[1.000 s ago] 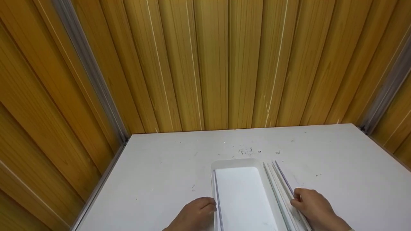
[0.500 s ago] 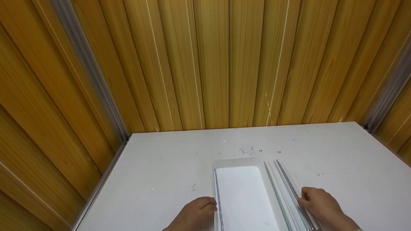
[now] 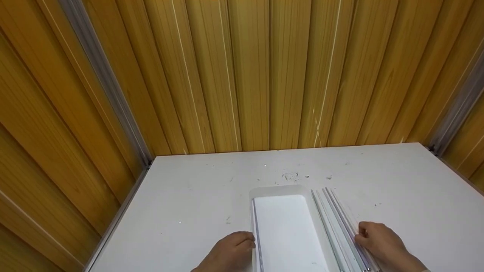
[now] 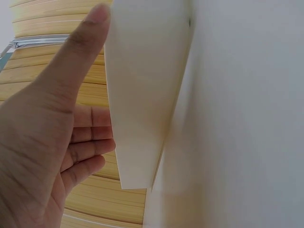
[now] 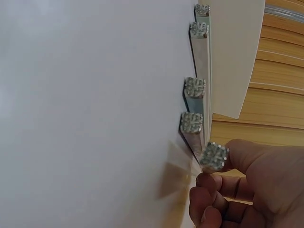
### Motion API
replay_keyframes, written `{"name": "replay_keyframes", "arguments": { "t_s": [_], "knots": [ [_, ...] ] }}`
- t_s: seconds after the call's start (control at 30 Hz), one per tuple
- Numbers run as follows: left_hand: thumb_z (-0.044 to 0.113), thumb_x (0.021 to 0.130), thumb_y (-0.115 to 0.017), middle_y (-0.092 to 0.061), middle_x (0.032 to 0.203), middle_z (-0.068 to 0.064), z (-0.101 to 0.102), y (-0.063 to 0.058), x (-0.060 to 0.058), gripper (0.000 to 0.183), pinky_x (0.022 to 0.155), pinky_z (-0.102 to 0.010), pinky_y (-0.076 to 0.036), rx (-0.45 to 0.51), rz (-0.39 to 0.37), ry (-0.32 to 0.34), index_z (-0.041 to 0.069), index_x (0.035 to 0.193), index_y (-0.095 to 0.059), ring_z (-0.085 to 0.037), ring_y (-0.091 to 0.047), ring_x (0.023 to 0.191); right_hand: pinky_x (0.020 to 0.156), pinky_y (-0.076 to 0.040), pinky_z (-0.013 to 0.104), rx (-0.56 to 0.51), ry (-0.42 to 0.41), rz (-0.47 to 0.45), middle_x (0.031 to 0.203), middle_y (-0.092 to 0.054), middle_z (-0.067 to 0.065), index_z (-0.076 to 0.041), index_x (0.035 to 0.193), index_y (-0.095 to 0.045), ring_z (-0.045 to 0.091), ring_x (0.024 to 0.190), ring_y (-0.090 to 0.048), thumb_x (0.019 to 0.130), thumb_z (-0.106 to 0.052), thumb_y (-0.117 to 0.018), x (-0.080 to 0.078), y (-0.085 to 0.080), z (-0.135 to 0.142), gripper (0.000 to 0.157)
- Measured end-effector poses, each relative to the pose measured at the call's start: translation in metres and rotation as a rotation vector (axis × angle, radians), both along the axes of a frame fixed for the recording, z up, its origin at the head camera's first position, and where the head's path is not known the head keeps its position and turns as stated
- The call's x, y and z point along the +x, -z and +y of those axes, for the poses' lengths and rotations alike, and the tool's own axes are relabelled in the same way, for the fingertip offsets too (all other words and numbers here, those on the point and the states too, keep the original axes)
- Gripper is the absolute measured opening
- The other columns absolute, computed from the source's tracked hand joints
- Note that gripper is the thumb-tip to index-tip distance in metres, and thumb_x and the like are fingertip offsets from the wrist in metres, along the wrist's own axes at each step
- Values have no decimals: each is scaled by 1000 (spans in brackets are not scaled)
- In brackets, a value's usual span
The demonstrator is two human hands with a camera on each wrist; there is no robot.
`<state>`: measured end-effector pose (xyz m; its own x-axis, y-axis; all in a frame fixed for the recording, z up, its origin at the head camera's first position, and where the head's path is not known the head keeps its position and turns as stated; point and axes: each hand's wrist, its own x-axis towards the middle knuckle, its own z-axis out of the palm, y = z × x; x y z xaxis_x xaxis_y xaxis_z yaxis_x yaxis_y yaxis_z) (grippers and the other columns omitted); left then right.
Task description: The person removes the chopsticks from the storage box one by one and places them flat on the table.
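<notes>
A long white plastic box (image 3: pixel 278 190) with rounded corners stands on the table, a thin pale purple stick (image 3: pixel 257 230) along its inner left side. My left hand (image 3: pixel 228 251) touches the outside of its left wall, thumb and fingers loosely extended in the left wrist view. Right of the box, several slim chopsticks (image 3: pixel 329 223) in pale colours lie lengthwise in a row, with glittery square ends towards me. At the row's right end my right hand (image 3: pixel 382 241) pinches a chopstick (image 5: pixel 214 156) near its glittery end, between thumb and fingers.
The white table (image 3: pixel 189 204) has dark scuff marks (image 3: pixel 290 176) beyond the box. Wood-patterned panels (image 3: pixel 249 75) rise behind it and at both sides, with grey metal posts (image 3: pixel 109 83) at the corners.
My right hand has moved slightly right, and the chopsticks beside the box are spread wider apart. My left hand and the box have stayed in place.
</notes>
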<state>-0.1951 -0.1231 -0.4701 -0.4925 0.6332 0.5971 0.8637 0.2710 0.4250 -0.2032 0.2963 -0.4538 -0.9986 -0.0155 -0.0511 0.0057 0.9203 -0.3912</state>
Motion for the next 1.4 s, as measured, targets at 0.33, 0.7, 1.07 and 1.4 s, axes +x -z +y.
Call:
{"name": "replay_keyframes", "arguments": {
  "t_s": [0.33, 0.7, 1.07, 1.4],
  "knots": [
    [-13, 72, -68, -62, 115, -10, 1, -4, 1, 40, 100, -21, -51, -53, 66, -30, 2, 109, -60, -20, -61, 108, 47, -30, 21, 4, -10, -24, 60, -46, -2, -12, 71, -52, 14, 57, -42, 81, -16, -62, -1, 0, 4, 15],
    [-8, 68, -74, -62, 113, -7, 3, -5, 0, 41, 103, -15, -46, -108, 156, -69, 6, 104, -60, -17, -61, 108, 50, -30, 23, 10, -3, -38, 62, -45, -1, -11, 71, -50, 14, 59, -43, 81, -17, -62, -1, 1, 4, 17],
    [-4, 65, -79, -62, 112, -4, 6, -5, 0, 42, 102, -11, -44, -153, 299, -116, 8, 101, -61, -13, -62, 106, 50, -31, 23, 8, -5, -53, 62, -45, -1, -11, 72, -51, 14, 59, -42, 82, -19, -63, -1, 1, 5, 18],
    [-6, 84, -63, -62, 113, -15, 0, -4, 3, 32, 100, -23, -51, -37, -105, -32, -4, 115, -57, -20, -60, 111, 52, -40, 26, 10, -18, -46, 65, -54, -1, -9, 76, -57, 15, 60, -47, 84, -18, -63, 2, -3, 4, 14]
  ]
}}
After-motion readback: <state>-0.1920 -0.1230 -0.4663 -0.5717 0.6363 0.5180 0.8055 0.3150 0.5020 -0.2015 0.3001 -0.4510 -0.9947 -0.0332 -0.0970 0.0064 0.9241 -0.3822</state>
